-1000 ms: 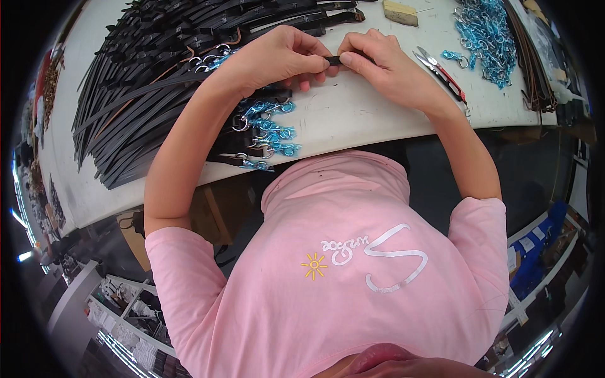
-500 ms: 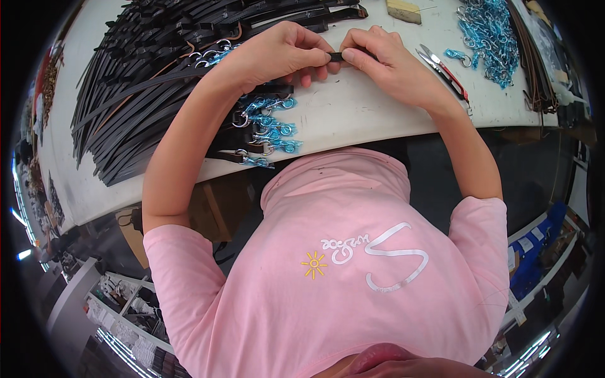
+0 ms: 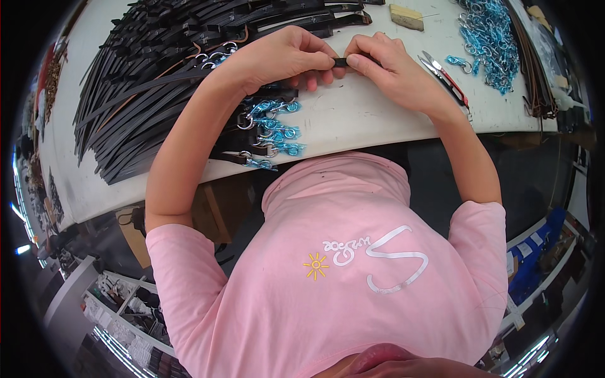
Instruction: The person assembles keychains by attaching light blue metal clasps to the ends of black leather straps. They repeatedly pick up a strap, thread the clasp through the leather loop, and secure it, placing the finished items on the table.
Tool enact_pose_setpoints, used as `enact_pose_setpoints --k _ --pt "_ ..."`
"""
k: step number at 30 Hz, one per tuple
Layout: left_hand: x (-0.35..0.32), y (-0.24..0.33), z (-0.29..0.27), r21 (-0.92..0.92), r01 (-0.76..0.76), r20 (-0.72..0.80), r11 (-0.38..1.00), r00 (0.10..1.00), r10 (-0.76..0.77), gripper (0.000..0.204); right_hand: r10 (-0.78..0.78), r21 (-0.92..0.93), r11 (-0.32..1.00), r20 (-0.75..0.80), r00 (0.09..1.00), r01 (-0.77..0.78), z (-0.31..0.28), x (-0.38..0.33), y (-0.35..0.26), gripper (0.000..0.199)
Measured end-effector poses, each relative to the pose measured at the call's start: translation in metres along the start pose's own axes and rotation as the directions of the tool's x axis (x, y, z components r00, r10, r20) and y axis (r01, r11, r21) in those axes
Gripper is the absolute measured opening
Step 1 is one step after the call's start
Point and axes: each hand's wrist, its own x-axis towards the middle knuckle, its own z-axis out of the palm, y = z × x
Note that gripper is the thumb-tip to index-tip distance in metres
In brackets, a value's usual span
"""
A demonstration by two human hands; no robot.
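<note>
Both of my hands meet above the white table, pinching a short black strap piece [image 3: 340, 62] between them. My left hand [image 3: 296, 58] grips its left end with thumb and fingertips, the other fingers curled beneath. On the other end, my right hand [image 3: 383, 62] presses with thumb and bent forefinger. Most of the piece is hidden by the fingers. Under and beside my left forearm lie black straps [image 3: 145, 120] in a large fanned pile. Several have metal clasps in blue wrapping [image 3: 277, 129] at their ends.
Right of my right hand, red-handled snips [image 3: 446, 80] lie on the table [image 3: 372, 120]. A heap of blue-wrapped metal clasps [image 3: 488, 44] is farther right, beside brown straps [image 3: 530, 69]. A yellowish block [image 3: 406, 17] with a thin needle-like rod sits at the back.
The hands keep their pinch on the black strap piece and shift very slightly. The whole view has tilted a little, with table items appearing slightly lower.
</note>
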Motion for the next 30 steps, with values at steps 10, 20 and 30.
enact_pose_setpoints --k 10,20,30 --pt "0.0001 0.0001 0.0006 -0.030 0.019 -0.008 0.999 1.000 -0.019 0.024 -0.013 0.003 1.000 -0.038 0.999 0.013 0.0033 0.0010 0.0022 0.022" --pt "-0.0004 -0.0022 0.0020 -0.034 0.019 -0.013 0.999 1.000 -0.020 0.024 -0.009 -0.017 1.000 -0.004 1.000 0.009 0.0017 0.0012 0.0017 0.020" --pt "-0.0030 0.0003 0.0045 -0.063 0.002 -0.064 0.998 0.998 -0.006 0.026 -0.003 -0.009 1.000 0.000 1.000 0.003 0.0016 0.0014 0.0018 0.019"
